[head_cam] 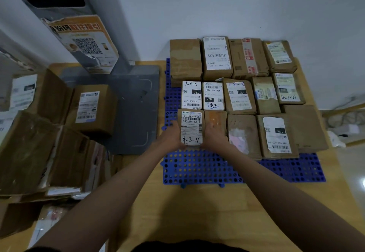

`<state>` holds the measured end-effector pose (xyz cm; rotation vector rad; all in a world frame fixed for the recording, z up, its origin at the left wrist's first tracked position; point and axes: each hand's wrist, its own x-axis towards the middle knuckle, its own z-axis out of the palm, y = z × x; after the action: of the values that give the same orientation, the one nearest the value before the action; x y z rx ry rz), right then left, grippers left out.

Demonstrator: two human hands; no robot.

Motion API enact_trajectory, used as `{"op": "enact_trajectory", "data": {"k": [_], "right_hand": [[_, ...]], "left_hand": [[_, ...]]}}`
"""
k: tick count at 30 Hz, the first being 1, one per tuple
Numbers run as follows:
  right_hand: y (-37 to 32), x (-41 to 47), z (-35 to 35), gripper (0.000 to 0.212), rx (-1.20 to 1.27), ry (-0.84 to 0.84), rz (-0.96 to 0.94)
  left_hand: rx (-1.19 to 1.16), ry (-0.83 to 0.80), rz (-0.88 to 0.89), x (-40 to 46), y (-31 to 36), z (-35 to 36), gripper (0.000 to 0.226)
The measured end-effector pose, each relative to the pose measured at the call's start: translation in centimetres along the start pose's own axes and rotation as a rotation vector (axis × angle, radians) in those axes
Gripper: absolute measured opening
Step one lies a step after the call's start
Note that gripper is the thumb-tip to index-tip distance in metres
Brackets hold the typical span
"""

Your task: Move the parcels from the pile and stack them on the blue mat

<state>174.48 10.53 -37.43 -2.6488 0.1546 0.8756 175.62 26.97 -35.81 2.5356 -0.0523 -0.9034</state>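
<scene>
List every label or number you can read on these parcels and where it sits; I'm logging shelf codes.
"4-3-11", "15H-159-A03-280", "9401534432514": held parcel, gripped by left hand and right hand.
"220", "220-220-C40": upside-down label.
"070", "070-070-A80": next label.
"15H": front-right parcel.
"4-3-21": right-hand parcel.
Pile labels and the remaining print: too blurred.

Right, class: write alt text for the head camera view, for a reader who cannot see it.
A person's left hand and right hand hold a small labelled parcel by its sides at the near-left edge of rows of cardboard parcels on a blue perforated mat. More parcels lie piled to the left on the wooden table.
</scene>
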Motion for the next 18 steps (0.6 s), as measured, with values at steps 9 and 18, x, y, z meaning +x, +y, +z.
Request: {"op": "enact_trajectory", "data": {"k": [9,18], "right_hand": [[-0.1,-1.3,-1.5,0.098,-0.071,-0.016,-0.082],[-3.0,-7.4,-0.6,0.035,-0.201,-0.009,-0.281]], "left_hand": [[0.154,-0.048,-0.042,-0.6,0.4,-1.0,0.102],[0.193,0.017,-0.056,-8.5,-2.9,-0.3,0.065]]}}
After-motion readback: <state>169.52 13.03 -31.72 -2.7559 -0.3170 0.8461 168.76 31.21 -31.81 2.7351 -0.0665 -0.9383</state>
